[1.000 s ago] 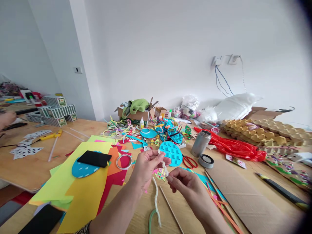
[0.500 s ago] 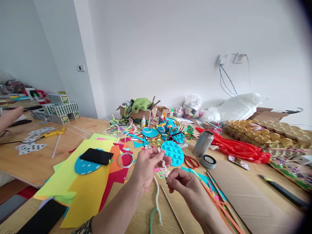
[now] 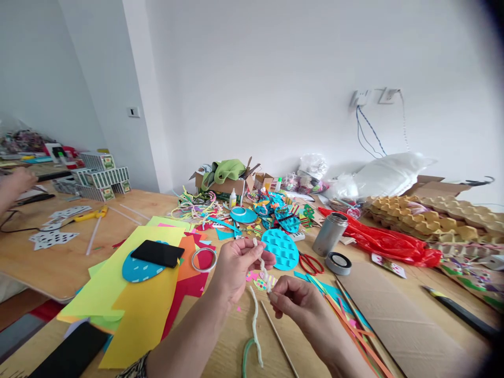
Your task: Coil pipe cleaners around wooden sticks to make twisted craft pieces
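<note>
A twisted white pipe cleaner [image 3: 264,269] runs between my two hands over the middle of the table. Its upper end is pinched in the fingertips of my left hand [image 3: 237,269]. The thumb and fingers of my right hand [image 3: 300,303] close on its lower end. Below them on the wood lie a straighter white pipe cleaner [image 3: 255,320], a green pipe cleaner [image 3: 244,357] and a thin wooden stick [image 3: 279,338]. Just beyond my hands is a blue oval [image 3: 280,249] with raised squares, beside red-handled scissors [image 3: 312,263].
A metal bottle [image 3: 331,233] and its lid [image 3: 338,262] stand to the right, near flat cardboard [image 3: 394,315] and a utility knife [image 3: 457,311]. Coloured paper [image 3: 137,315] and a black phone [image 3: 157,253] lie left. Another person's hand [image 3: 19,182] shows far left.
My right hand has shifted slightly down along the white pipe cleaner, which looks a little more stretched out. My left hand keeps its pinch, and the view has moved slightly.
</note>
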{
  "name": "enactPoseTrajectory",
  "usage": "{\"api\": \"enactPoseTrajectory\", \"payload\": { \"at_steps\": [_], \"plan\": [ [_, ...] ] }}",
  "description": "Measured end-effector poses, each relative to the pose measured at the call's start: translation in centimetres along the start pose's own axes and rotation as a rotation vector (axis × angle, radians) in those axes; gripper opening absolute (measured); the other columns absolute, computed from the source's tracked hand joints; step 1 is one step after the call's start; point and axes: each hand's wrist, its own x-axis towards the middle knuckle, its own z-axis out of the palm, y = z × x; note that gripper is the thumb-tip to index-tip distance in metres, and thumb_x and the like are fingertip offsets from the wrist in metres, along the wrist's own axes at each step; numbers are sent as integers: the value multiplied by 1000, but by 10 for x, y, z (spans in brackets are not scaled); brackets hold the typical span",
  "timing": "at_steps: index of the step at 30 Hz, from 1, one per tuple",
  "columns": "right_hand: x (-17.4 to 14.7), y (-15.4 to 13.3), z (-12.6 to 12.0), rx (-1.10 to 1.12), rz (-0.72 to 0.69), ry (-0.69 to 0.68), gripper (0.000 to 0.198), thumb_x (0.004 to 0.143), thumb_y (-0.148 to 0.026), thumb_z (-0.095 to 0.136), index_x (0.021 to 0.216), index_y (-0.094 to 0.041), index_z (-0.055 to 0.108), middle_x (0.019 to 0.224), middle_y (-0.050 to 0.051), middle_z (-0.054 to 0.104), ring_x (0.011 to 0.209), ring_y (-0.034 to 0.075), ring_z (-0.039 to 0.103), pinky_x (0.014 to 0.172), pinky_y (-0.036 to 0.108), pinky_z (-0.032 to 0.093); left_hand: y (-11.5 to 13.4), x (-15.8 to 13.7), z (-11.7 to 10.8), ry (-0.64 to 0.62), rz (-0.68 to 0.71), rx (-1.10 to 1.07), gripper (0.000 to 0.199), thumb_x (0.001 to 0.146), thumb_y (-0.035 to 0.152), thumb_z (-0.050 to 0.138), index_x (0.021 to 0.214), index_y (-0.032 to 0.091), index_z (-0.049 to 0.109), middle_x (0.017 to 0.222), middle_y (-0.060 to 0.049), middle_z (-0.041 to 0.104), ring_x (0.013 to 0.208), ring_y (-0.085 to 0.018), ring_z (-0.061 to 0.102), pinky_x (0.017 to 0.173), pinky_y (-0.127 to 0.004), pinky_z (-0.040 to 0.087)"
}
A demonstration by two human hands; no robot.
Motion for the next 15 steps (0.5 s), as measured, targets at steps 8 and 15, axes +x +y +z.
{"api": "enactPoseTrajectory", "payload": {
  "at_steps": [8, 15],
  "plan": [
    [0, -2, -1, 13, 12, -1, 25, 76, -33, 62, 60, -16, 53, 55, -2, 52, 53, 11, 45, 52, 23, 35, -3, 2, -1, 1, 10, 16, 24, 65, 27, 73, 78, 9, 63, 62, -8, 69, 60, -20, 66, 65, -33, 52],
    [-1, -6, -4, 182, 14, 104, 26, 76, -39, 64, 67, -15, 59, 56, -1, 57, 54, 11, 50, 55, 23, 40, -1, 1, -3, -108, -32, 62, 37, 69, 31, 71, 99, 11, 61, 83, -11, 70, 78, -19, 65, 77, -34, 48]
  ]
}}
